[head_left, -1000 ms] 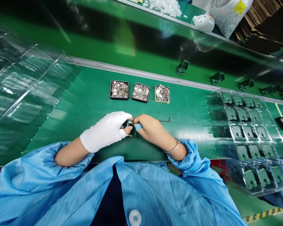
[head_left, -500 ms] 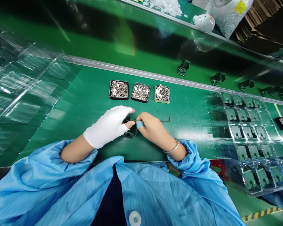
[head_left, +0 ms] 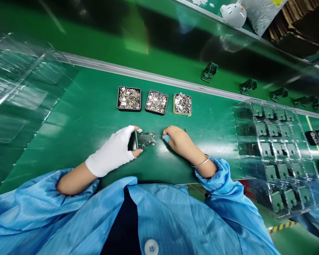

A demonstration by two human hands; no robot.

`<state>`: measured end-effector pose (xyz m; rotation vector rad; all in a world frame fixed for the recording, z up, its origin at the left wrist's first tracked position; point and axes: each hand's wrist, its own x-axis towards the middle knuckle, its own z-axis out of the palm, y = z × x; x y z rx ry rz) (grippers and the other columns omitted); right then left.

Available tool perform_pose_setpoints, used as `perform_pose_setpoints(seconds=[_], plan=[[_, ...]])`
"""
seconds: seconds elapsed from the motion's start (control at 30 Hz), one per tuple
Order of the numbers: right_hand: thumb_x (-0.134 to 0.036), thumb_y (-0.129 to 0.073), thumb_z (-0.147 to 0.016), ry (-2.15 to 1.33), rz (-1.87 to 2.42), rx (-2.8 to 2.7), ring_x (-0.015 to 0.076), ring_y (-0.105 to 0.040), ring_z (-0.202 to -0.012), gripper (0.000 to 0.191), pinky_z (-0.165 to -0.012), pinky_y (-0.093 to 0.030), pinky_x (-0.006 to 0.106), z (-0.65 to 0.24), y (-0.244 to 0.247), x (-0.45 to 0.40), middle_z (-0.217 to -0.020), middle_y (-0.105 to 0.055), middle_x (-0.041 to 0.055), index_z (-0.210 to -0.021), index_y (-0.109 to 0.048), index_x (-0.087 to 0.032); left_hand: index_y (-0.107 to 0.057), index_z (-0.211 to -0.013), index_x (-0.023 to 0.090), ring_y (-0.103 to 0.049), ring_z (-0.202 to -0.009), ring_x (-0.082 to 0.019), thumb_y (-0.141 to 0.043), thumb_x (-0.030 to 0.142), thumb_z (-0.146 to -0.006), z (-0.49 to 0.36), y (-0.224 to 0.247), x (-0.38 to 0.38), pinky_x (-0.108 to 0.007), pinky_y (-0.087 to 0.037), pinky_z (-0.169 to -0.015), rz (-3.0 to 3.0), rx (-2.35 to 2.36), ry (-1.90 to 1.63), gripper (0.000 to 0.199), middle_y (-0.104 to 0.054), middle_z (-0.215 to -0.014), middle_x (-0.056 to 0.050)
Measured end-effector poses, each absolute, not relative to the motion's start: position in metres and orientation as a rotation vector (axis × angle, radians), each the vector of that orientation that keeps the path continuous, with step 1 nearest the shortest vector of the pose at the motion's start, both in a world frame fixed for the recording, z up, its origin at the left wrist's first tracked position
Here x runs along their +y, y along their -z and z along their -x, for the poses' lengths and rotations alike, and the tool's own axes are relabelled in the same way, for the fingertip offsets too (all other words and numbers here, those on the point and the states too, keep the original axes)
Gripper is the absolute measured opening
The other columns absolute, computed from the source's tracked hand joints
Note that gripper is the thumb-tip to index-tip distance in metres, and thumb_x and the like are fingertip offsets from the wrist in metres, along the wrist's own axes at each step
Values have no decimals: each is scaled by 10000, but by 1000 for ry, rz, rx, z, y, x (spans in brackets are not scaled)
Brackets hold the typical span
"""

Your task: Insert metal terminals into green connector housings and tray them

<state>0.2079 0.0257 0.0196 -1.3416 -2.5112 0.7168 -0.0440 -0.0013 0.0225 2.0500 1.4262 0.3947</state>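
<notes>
My left hand (head_left: 110, 152), in a white fingerless glove, grips the flat plate end of a dark green plastic housing (head_left: 146, 139) between thumb and fingers. Slotted framework with small metal bits at its tip points right, toward my right hand (head_left: 180, 142). That bare hand is a short gap away, a blue finger cot on one finger and its fingertips pinched together. Whatever they hold, if anything, is too small or hidden to tell. The end of a hex key (head_left: 185, 130) pokes out behind the right hand; the rest of it is covered.
Three small trays of shiny metal parts stand beyond my hands: left (head_left: 129, 109), middle (head_left: 155, 112) and right (head_left: 182, 114). A clear compartment tray (head_left: 257, 148) at right holds several green housings. More housings (head_left: 209, 72) line the back strip. Clear plastic trays (head_left: 29, 92) lie left.
My hands have drawn apart, the right one moving right and off the housing. The left hand has opened its hold to the plate end, showing the housing's framework. The hex key is now mostly hidden.
</notes>
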Motion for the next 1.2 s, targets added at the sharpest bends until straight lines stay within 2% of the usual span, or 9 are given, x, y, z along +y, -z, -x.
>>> perform_pose_setpoints(seconds=[0.1,0.23,0.43,0.67,0.87,0.93,1.0,1.1,1.2], plan=[[-71,-443,-852,-882,1221,-2426,179,-567,-911,211,-827,-447,290,-200,-15,25,-960,-615,57,-984,-571,-175,-471,-1199,170,-588,-1123,-331,-601,455,-781,46,-22,0,-486,-480,-963,-2056,1392,-416,522,-602,-1189,-136],[-24,-446,-791,-880,1118,-2489,195,-550,-949,267,-842,-460,305,-194,-10,26,-988,-574,80,-998,-546,-161,-483,-1196,173,-583,-1131,-336,-602,418,-785,46,-22,-1,-482,-475,-977,-2084,1373,-451,493,-602,-1194,-147],[-28,-419,-819,-805,1287,-2641,211,-548,-888,220,-767,-458,308,-184,-18,23,-940,-569,87,-942,-534,-170,-485,-1199,185,-577,-1142,-343,-615,406,-787,46,-20,-1,-488,-481,-977,-2106,1362,-450,485,-606,-1187,-137],[-30,-480,-793,-1129,1200,-2456,156,-596,-853,237,-775,-447,257,-197,-23,31,-937,-637,36,-942,-594,-174,-471,-1203,174,-584,-1131,-343,-644,362,-783,47,-18,-2,-492,-495,-962,-2143,1343,-472,492,-603,-1175,-142],[-39,-474,-812,-930,1382,-2665,200,-605,-866,228,-729,-452,283,-184,-32,19,-951,-639,85,-962,-599,-158,-466,-1196,173,-578,-1146,-333,-603,356,-817,47,-24,-1,-493,-482,-978,-2133,1351,-432,443,-600,-1180,-120],[-30,-479,-810,-1009,1360,-2585,189,-616,-873,241,-756,-465,282,-187,-32,20,-959,-654,74,-969,-608,-159,-483,-1168,177,-588,-1128,-334,-627,373,-789,47,-24,-1,-496,-490,-963,-2134,1358,-445,450,-614,-1160,-123],[-45,-505,-823,-1057,1267,-2439,179,-620,-928,220,-846,-469,299,-194,-30,24,-990,-666,58,-956,-629,-170,-488,-1163,184,-588,-1133,-328,-629,375,-779,47,-22,-1,-500,-484,-977,-2144,1359,-508,451,-618,-1174,-127],[-168,-571,-875,-919,1220,-2209,200,-583,-1089,115,-996,-413,375,-204,-27,30,-1116,-656,77,-949,-658,-180,-464,-1192,197,-554,-1205,-307,-604,383,-807,45,-20,-2,-505,-447,-1043,-2151,1336,-649,450,-595,-1255,-128],[-260,-588,-897,-1012,1173,-2044,184,-600,-1051,111,-967,-438,359,-202,-26,29,-1077,-659,76,-945,-641,-175,-429,-1221,212,-501,-1280,-298,-588,426,-831,44,-19,-4,-515,-408,-1093,-2149,1291,-723,472,-568,-1309,-120]])
